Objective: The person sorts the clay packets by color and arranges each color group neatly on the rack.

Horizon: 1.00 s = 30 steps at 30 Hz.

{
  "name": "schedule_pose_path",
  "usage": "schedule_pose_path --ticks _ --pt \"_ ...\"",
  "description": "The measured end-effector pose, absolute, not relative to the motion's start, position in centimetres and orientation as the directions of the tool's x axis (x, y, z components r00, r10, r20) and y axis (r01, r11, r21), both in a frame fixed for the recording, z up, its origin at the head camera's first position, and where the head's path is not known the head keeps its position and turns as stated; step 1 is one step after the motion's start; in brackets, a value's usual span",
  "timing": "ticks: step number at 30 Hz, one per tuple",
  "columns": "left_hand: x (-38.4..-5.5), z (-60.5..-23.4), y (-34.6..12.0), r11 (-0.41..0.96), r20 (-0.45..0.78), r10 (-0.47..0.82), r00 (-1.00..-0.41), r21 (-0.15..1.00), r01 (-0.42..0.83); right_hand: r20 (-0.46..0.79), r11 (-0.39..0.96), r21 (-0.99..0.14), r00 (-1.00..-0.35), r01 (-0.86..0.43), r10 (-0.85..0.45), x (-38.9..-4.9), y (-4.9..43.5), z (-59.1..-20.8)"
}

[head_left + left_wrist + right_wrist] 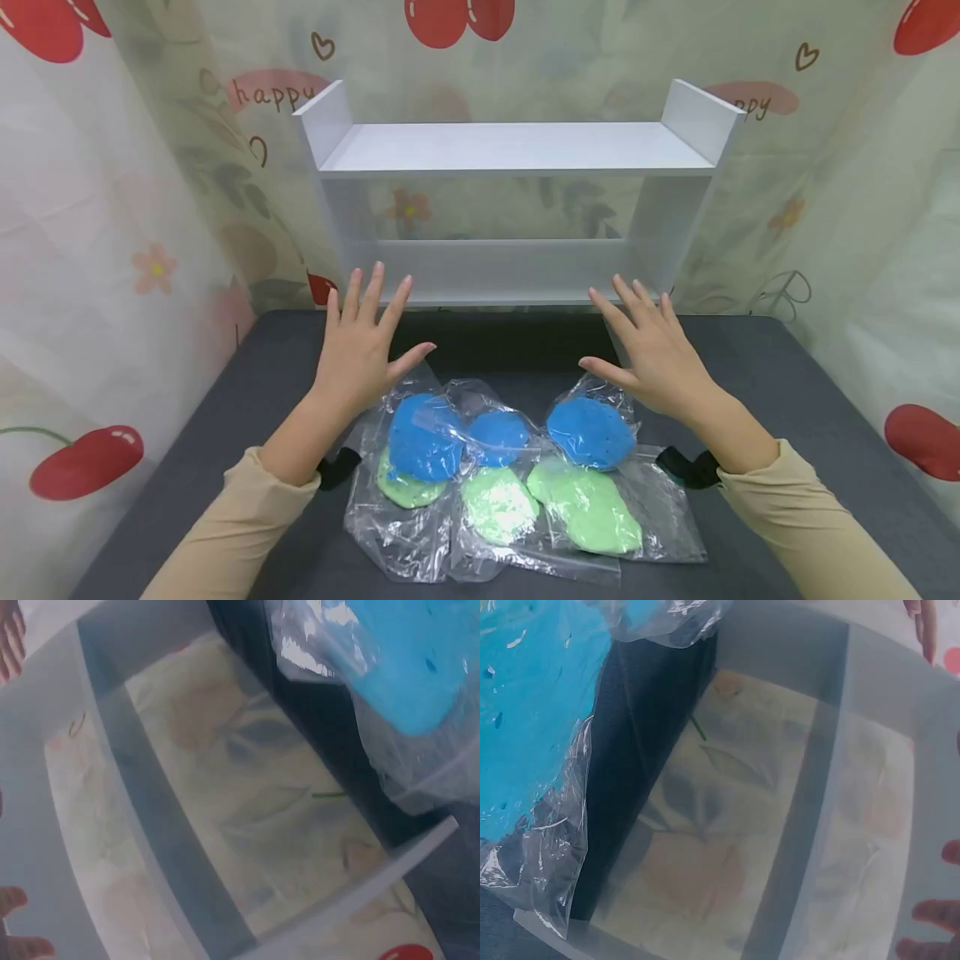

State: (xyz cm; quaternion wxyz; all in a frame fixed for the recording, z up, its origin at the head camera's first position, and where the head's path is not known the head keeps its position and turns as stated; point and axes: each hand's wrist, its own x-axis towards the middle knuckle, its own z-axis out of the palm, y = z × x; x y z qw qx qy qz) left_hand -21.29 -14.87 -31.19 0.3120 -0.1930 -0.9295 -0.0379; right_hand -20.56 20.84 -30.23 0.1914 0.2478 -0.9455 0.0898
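Note:
My left hand (pixel 356 358) hovers with spread fingers above the left side of several clear plastic bags holding blue and green soft, flattened lumps. On the other side my right hand (pixel 656 362) is held out the same way, fingers straight and holding nothing. A blue lump (pixel 426 437) partly covers a green one (pixel 408 483) in the left bag. Another blue lump (pixel 497 437) and a green lump (pixel 498 504) lie in the middle. To the right are a blue lump (pixel 590 432) and a green lump (pixel 588 504). In the wrist views only some fingertips show at the edges.
A white two-tier shelf (pixel 517 148) stands at the back, beyond both hands. The bags lie on a dark table (pixel 300 550). Printed curtains (pixel 90 250) hang at the back and on both sides. Dark straps (pixel 339 468) circle both wrists.

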Motion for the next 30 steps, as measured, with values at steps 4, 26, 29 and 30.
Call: schedule_pose_path --ticks 4,26,29,30 --pt "-21.6 -30.8 -16.1 0.903 0.687 0.292 -0.666 0.031 0.429 0.397 0.841 -0.146 -0.809 -0.522 -0.433 -20.0 21.5 -30.4" --pt "-25.2 -31.6 -19.6 0.764 0.434 -0.013 -0.901 0.586 0.271 0.189 0.810 -0.377 -0.893 -0.449 -0.408 -19.7 24.7 -34.9" --pt "-25.8 -32.0 -19.7 0.751 0.405 -0.001 -0.914 0.604 0.267 0.161 0.807 -0.396 -0.899 -0.438 -0.408 -19.8 24.9 -35.5" --pt "-25.9 -32.1 -19.7 0.747 0.397 0.006 -0.918 0.609 0.268 0.153 0.806 -0.402 -0.900 -0.434 -0.409 -19.9 24.9 -35.8"
